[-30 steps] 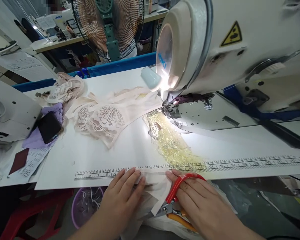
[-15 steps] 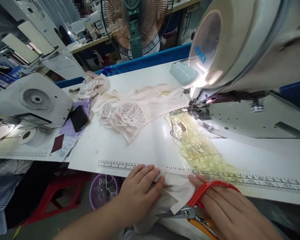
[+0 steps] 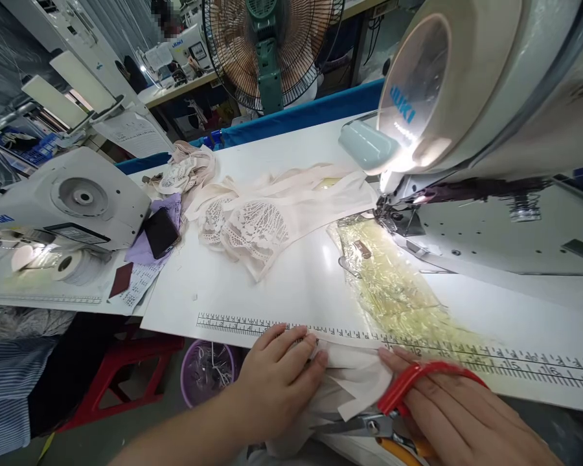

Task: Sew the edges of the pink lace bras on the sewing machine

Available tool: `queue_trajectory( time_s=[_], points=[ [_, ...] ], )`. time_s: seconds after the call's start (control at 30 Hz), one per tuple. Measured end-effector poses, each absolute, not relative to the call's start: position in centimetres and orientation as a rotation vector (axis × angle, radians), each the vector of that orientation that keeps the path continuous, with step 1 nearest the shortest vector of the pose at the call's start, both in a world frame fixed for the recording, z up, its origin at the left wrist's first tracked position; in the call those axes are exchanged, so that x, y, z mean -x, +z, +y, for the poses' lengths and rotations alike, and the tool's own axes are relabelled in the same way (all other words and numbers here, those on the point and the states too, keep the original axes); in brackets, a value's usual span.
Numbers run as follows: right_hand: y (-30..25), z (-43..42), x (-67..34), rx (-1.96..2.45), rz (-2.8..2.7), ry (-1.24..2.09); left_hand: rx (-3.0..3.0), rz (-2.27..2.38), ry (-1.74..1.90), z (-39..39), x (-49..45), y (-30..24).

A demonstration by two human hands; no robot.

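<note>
My left hand (image 3: 276,382) lies with its fingers pressed down on a strip of pale fabric (image 3: 352,375) at the table's front edge, right by the printed ruler (image 3: 233,323). My right hand (image 3: 459,421) grips red-and-orange-handled scissors (image 3: 393,408), its fingers through the red loop, and its fingertips touch the same fabric. The scissor blades point left under the cloth. A pile of pale lace pieces (image 3: 250,223) lies in the middle of the white table (image 3: 291,285).
A white sewing machine (image 3: 471,97) with its lamp lit looms at the right, with a yellowed taped patch (image 3: 393,291) before the needle. A second machine (image 3: 72,200), a dark phone (image 3: 160,232) and papers sit at the left. A fan (image 3: 267,45) stands behind. A purple bin (image 3: 206,372) and red stool (image 3: 111,375) are below.
The view has swung left and shifted, so the machine at the left came into sight. Both hands stay on the fabric at the table edge, in much the same pose.
</note>
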State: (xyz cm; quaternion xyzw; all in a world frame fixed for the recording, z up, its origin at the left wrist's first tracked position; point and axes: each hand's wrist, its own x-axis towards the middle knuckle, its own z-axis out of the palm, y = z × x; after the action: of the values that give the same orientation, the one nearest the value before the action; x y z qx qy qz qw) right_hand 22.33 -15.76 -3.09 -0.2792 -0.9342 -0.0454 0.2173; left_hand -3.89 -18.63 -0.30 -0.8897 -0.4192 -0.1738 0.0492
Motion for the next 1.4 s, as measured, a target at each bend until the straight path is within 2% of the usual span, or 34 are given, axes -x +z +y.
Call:
queue_trajectory(
  time_s=[0.83, 1.23, 1.3, 1.4],
  points=[
    [-1.1, -16.0, -21.1, 0.929, -2.580, 0.047, 2.703, -1.208, -0.498, -18.0, 4.1, -0.4],
    [-0.3, -15.7, -20.1, 0.942, -2.460, -0.022, 2.717, -1.224, -0.439, -17.8, 4.6, -0.7],
    [-0.4, -15.3, -20.0, 0.924, -2.455, -0.017, 2.724, -1.246, -0.525, -18.4, 4.9, -1.1],
    [-0.6, -14.4, -20.1, 0.881, -2.443, 0.011, 2.651, -1.336, -0.875, -21.7, 4.7, -3.2]
  ],
)
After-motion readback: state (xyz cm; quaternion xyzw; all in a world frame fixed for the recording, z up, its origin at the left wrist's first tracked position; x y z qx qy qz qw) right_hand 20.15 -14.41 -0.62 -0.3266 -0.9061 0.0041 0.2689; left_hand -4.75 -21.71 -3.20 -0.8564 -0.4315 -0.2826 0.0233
